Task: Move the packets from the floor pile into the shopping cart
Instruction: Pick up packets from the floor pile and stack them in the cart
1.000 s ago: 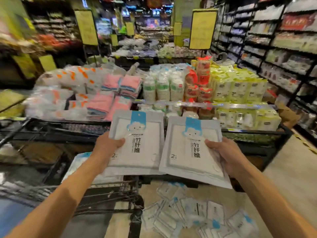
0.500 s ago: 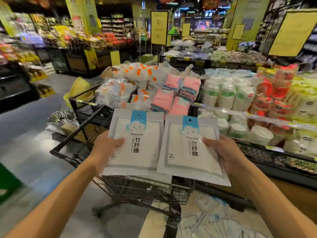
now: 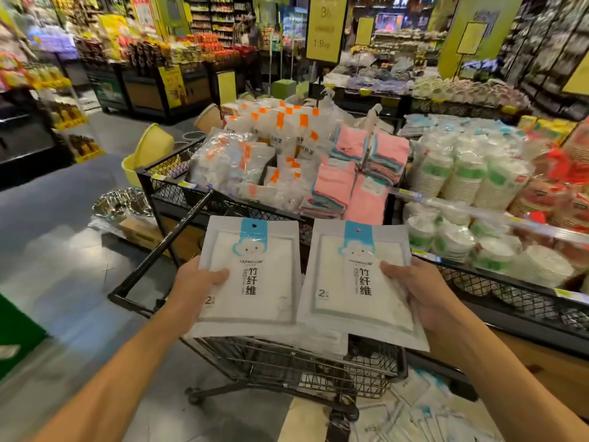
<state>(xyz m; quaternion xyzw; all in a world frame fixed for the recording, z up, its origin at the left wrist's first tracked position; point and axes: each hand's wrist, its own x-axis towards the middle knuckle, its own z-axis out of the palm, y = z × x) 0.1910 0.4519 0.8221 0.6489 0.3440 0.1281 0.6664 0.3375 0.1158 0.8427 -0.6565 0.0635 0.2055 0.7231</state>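
We note a grey shop floor point(image 3: 63, 224) at left, stocked shelves point(image 3: 207, 23) at top. Left hand point(image 3: 194, 282) and right hand point(image 3: 424, 291) each grasp a packet point(image 3: 251, 275) above the cart point(image 3: 296, 371) at centre.

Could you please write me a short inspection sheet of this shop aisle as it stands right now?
Surface: grey shop floor, lighter strip by the cart.
Job's things: two flat white packets with blue header tabs, left packet and right packet, held above the black wire shopping cart; floor pile of like packets at lower right.
Clutter: steel bowls on the floor.
Grippers: left hand grips the left packet; right hand grips the right packet.
Cables: nothing seen.
Surroundings: display bins with pink cloths and paper cups; yellow price signs.
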